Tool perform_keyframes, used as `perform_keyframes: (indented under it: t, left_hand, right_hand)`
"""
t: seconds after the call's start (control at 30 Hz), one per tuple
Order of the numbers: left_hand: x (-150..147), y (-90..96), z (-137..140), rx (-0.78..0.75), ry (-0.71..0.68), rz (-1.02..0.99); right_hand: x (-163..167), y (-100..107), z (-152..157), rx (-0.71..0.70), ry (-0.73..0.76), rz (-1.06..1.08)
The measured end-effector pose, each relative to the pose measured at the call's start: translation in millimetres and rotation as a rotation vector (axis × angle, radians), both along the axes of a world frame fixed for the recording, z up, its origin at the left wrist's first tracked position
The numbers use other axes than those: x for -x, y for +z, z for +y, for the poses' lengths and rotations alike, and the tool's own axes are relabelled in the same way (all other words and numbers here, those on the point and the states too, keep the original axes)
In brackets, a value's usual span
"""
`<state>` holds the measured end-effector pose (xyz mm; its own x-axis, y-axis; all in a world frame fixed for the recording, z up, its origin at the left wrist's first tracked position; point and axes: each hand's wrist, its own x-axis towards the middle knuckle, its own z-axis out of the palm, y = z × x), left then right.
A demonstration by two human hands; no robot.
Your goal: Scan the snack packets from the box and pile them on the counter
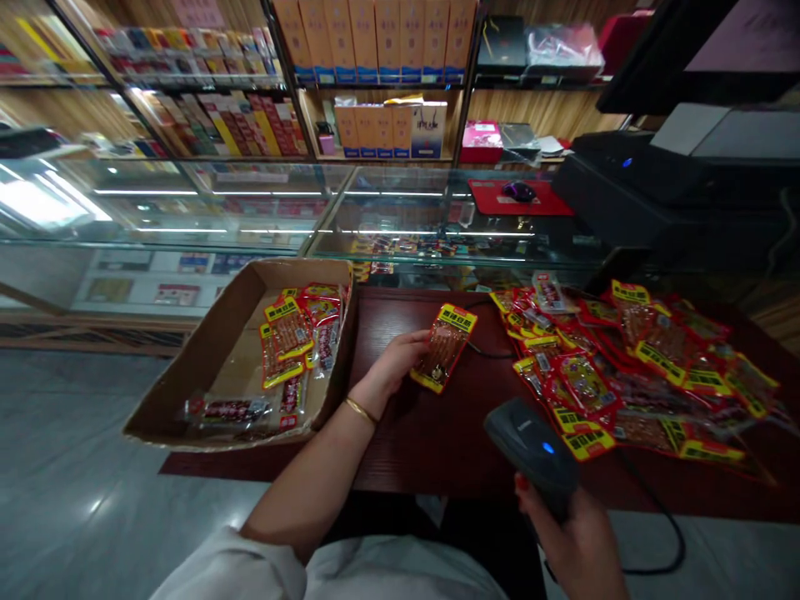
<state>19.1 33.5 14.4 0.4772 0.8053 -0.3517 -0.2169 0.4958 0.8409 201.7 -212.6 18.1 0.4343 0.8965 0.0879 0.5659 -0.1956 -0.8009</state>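
My left hand point(403, 357), with a gold bangle at the wrist, grips the left edge of a red and yellow snack packet point(445, 346) over the dark wooden table. In my right hand point(578, 533) is a dark barcode scanner point(531, 450) with a blue light, its head pointing up and left toward the packet. To the left stands an open cardboard box point(187, 367) with several snack packets point(288, 333) inside. A large heap of similar packets point(587, 383) lies to the right, beyond the scanner.
A glass display counter point(250, 200) runs behind the table point(400, 450). On it lie a red mouse pad point(487, 200) and a mouse point(518, 192), beside a black machine point(675, 192). The scanner's cable point(678, 533) loops at the right. Shelves with boxes point(375, 42) line the wall.
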Motion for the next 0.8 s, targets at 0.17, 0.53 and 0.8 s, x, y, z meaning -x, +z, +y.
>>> perform_keyframes:
  t: [0.17,0.53,0.8]
  left_hand:
    - [5,-1.8,5,0.152,0.105,-0.077]
    - [8,16.7,-7,0.235,-0.08,-0.243]
    - [4,5.6,-3,0.261,-0.191,-0.102]
  right_hand:
    - [2,-4,6,0.017,0.014,0.012]
    - [11,4,12,0.024,0.057,0.044]
    - [2,4,13,0.012,0.124,-0.07]
